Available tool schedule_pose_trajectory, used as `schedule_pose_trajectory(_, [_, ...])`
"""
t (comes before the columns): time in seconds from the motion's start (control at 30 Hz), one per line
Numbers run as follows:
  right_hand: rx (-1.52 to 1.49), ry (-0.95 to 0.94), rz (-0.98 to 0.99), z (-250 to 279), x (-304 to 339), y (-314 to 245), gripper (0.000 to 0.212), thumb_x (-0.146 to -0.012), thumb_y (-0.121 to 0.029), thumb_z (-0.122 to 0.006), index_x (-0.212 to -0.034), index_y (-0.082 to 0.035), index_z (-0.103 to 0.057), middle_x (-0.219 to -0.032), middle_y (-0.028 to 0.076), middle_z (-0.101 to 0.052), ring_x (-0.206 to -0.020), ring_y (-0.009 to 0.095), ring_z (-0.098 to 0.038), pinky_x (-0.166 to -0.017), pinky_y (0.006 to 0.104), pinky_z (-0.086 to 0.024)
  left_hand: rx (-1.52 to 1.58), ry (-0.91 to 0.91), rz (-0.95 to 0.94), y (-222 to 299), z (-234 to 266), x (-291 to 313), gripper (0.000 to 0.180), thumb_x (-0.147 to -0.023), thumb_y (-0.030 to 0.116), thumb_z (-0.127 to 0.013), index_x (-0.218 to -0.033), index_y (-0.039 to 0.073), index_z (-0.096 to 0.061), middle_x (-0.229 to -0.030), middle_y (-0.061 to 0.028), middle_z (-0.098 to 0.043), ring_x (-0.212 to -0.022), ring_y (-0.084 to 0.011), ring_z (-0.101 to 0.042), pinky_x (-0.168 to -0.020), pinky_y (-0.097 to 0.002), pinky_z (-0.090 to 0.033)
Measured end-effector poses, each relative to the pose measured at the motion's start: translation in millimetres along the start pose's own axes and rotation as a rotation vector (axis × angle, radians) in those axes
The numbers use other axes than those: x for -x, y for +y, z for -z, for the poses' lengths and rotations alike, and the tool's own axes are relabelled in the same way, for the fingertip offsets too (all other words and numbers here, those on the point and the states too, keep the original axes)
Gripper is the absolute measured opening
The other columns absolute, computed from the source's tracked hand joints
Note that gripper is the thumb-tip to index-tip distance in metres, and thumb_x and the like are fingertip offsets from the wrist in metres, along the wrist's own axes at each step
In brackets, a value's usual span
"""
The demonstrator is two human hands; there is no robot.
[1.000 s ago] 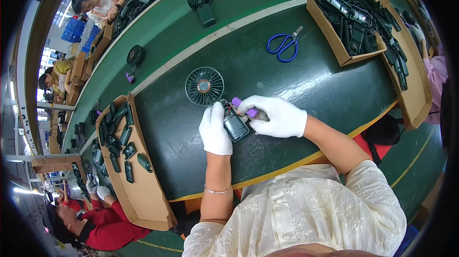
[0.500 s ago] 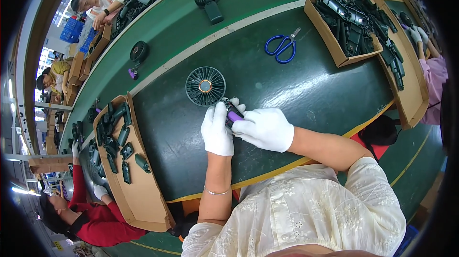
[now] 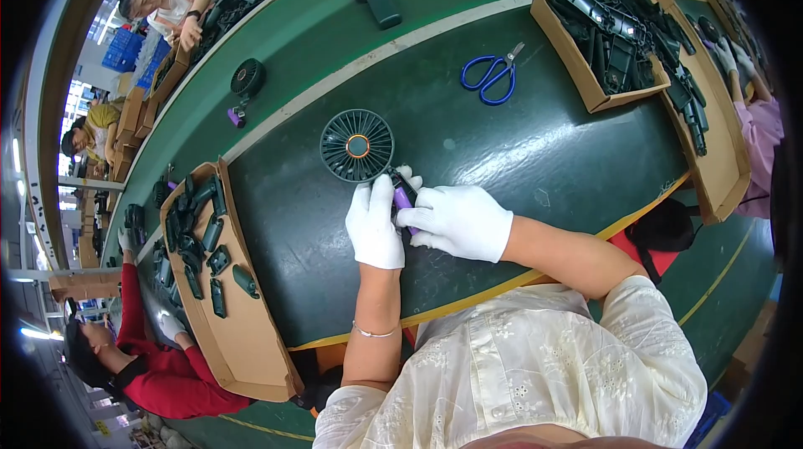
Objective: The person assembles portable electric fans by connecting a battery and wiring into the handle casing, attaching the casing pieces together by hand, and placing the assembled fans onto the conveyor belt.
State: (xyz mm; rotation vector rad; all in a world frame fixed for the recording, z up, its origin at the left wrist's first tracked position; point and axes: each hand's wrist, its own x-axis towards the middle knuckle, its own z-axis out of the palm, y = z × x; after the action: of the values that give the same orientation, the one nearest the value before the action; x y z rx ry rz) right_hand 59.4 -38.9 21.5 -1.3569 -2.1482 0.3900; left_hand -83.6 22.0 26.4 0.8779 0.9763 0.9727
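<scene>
While clasping the fan (image 3: 357, 145) mid-frame in a curled left hand (image 3: 374, 229), gripping its purple battery (image 3: 403, 200) with a closed right hand (image 3: 464, 221) (scissors (image 3: 499, 88) above, right of centre).

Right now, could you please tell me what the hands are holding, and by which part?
The left hand holds the fan by its handle; the right hand has its fingers across the purple cylinder there, its fuller grip hidden.

I work in what looks like a factory assembly hall. Beyond my bench (image 3: 535, 156), a green conveyor belt (image 3: 309, 48) carries unfinished fans (image 3: 384, 9), cardboard trays (image 3: 249, 353) hold dark plastic parts (image 3: 218, 260), and co-workers (image 3: 180, 386) surround me.
</scene>
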Motion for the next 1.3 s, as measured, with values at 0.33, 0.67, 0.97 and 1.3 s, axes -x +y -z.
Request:
schedule_pose_trajectory(0.33, [0.030, 0.099, -0.005, -4, 5, 5, 0.042, -0.083, -0.038, -0.072, -0.114, -0.014, -0.056, -0.073, 0.009, -0.062, -0.065, 0.024, -0.067, -0.059, 0.0368, -0.055, -0.017, 0.007, 0.004, -1, -11, 1, 0.028, -0.103, 0.016, -0.047, -0.115, -0.008, -0.052, -0.108, -0.0193, -0.066, -0.094, -0.0267, -0.068, -0.084, -0.0389, -0.057])
schedule_pose_trajectory(0.67, [-0.562, 0.104, -0.480, -11, -6, 2, 0.090, -0.068, -0.051, -0.083, -0.136, -0.004, -0.047, -0.099, 0.014, -0.068, -0.084, 0.027, -0.069, -0.077, 0.0323, -0.054, 0.122, 0.107, -0.079, 3, -9, 4, 0.026, -0.104, 0.019, -0.048, -0.117, -0.002, -0.054, -0.104, -0.0162, -0.066, -0.088, -0.0224, -0.067, -0.082, -0.0356, -0.056])
schedule_pose_trajectory(0.97, [-0.755, 0.010, -0.559, 0, -10, 4, 0.058, -0.077, -0.037, -0.074, -0.120, -0.001, -0.057, -0.102, 0.019, -0.069, -0.093, 0.036, -0.068, -0.083, 0.0403, -0.053, 0.144, 0.092, -0.072, -7, -3, 0, 0.030, -0.106, 0.026, -0.045, -0.117, 0.000, -0.053, -0.109, -0.0160, -0.064, -0.095, -0.0233, -0.063, -0.086, -0.0384, -0.054])
schedule_pose_trajectory(1.3, [-0.259, 0.122, -0.435, 19, -5, -2, 0.041, -0.085, -0.043, -0.069, -0.103, -0.007, -0.061, -0.093, 0.013, -0.070, -0.084, 0.030, -0.069, -0.070, 0.0404, -0.054, 0.202, 0.087, -0.126, -8, -4, 0, 0.034, -0.106, 0.024, -0.045, -0.126, -0.004, -0.048, -0.114, -0.0183, -0.062, -0.103, -0.0262, -0.064, -0.090, -0.0387, -0.053])
